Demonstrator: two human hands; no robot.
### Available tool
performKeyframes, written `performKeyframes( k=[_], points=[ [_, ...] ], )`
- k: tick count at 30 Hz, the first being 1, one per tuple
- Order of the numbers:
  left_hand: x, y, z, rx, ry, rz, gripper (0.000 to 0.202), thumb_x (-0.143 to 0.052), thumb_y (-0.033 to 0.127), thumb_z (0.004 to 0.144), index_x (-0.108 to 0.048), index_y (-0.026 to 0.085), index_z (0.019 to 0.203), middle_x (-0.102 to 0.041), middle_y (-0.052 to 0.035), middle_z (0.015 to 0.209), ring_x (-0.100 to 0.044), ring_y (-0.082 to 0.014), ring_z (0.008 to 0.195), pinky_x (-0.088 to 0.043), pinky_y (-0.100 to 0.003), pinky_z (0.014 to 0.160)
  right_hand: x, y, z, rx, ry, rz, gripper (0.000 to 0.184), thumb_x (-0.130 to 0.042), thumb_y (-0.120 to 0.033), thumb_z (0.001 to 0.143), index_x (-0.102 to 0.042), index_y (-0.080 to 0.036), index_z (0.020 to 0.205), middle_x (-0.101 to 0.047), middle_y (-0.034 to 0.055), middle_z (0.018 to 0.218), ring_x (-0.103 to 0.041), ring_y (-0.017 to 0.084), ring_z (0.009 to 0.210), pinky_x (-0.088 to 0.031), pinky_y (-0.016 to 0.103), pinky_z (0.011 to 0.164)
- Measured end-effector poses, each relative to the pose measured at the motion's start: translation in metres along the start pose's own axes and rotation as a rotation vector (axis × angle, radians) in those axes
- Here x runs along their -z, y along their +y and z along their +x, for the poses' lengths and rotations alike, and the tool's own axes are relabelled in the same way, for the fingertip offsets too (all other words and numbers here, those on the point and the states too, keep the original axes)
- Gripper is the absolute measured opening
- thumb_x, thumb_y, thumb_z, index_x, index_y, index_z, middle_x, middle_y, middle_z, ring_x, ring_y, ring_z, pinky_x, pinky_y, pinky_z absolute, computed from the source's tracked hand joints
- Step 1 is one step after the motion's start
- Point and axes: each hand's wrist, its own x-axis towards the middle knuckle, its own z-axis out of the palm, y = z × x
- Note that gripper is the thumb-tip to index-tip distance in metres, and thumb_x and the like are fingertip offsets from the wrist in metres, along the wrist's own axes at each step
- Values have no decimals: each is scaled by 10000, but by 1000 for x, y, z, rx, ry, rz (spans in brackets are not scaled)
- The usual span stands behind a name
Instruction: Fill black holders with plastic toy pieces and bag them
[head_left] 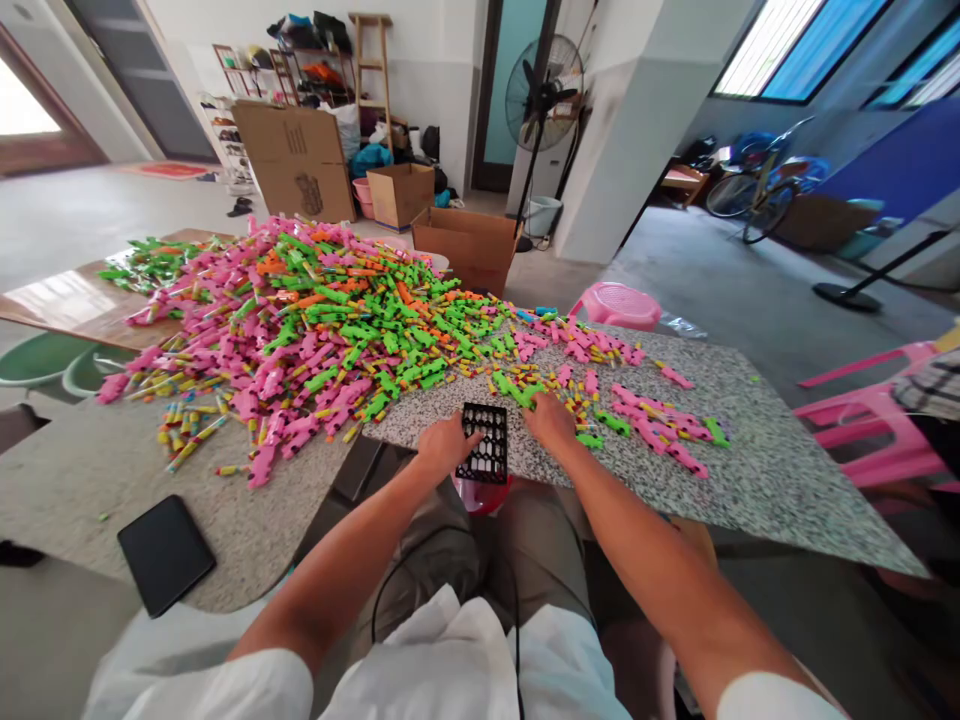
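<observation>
My left hand (442, 446) grips the left side of a black plastic grid tray (482, 442), thumb over its edge. The tray has rows of openings, with pale bits showing in some. It is tilted at the table's near edge, above my lap. My right hand (552, 424) is closed at the end of a green plastic toy piece (513, 388), which looks like a small toy gun; its fingertips are partly hidden. Loose yellow-and-red tubes (581, 402) lie beside that hand. More pink toy pieces (651, 425) lie to its right.
A big heap of pink, green and orange toy pieces (322, 320) covers the table's back left. A black tablet-like object (166, 553) lies at the near left of the speckled table (780, 450). Beyond stand a pink stool (619, 303), an open carton (465, 245) and a fan (541, 95).
</observation>
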Motion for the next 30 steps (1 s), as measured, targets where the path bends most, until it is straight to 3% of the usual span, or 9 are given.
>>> performKeyframes(
  k=[5, 8, 11, 14, 16, 20, 25, 27, 30],
  points=[
    [10, 7, -6, -56, 165, -338, 450, -579, 530, 987, -654, 217, 1301, -739, -85, 902, -710, -249, 898, -498, -327, 792, 19, 7, -3, -102, -202, 818, 276, -703, -466, 847, -648, -196, 840, -626, -7, 685, -539, 151, 607, -402, 261, 578],
    [20, 18, -12, -110, -12, -887, 463, -585, 577, 971, -685, 210, 1236, -628, -6, 761, -579, -131, 633, -407, -239, 582, 31, -4, -27, -30, -512, 1234, 357, -778, -529, 789, -647, -205, 860, -596, -36, 662, -431, 111, 518, -368, 243, 498],
    [27, 24, -19, -89, -252, -1331, 523, -676, 614, 896, -654, 200, 1215, -468, 69, 645, -368, -65, 464, -242, -203, 440, 37, -20, -55, 42, -707, 1348, 358, -810, -512, 794, -662, -204, 903, -620, -32, 714, -425, 95, 528, -368, 231, 493],
    [29, 21, -24, -48, -254, -1473, 458, -795, 560, 796, -629, 186, 1002, -406, 99, 583, -314, -41, 433, -201, -186, 412, 33, -33, -77, 93, -753, 1287, 361, -785, -516, 831, -675, -201, 968, -604, -38, 697, -460, 103, 547, -390, 238, 527],
    [27, 15, -26, -17, -143, -1490, 434, -807, 537, 776, -592, 188, 917, -432, 98, 570, -339, -38, 430, -223, -177, 411, 26, -40, -87, 135, -690, 1156, 366, -759, -505, 860, -700, -196, 1048, -648, -18, 759, -513, 119, 590, -422, 253, 575],
    [20, 6, -24, 10, 70, -1473, 407, -791, 511, 791, -545, 203, 895, -466, 106, 551, -372, -46, 412, -268, -177, 410, 10, -52, -97, 319, -346, 744, 255, -708, -394, 918, -765, -200, 1074, -713, 54, 988, -627, 175, 823, -472, 299, 763],
    [11, -12, -15, -50, 218, -1253, 354, -687, 518, 911, -582, 203, 1034, -542, 80, 613, -450, -76, 451, -379, -209, 465, 3, -62, -73, 383, -133, 497, 233, -650, -307, 961, -778, -187, 1113, -737, 77, 990, -659, 200, 892, -465, 299, 826],
    [2, -25, -12, -120, 335, -1017, 316, -644, 469, 957, -614, 203, 1127, -639, 28, 730, -588, -116, 604, -498, -249, 597, 3, -65, -52, 295, -108, 489, 218, -641, -308, 964, -781, -181, 1071, -762, 67, 962, -674, 194, 854, -460, 282, 790],
    [-15, -42, -10, -375, 356, -591, 289, -654, 356, 955, -669, 199, 1197, -734, -101, 1188, -675, -236, 1144, -550, -419, 1013, -2, -72, -20, 157, -151, 443, 251, -613, -340, 981, -773, -160, 907, -754, 56, 794, -668, 185, 734, -433, 269, 701]
  ],
)
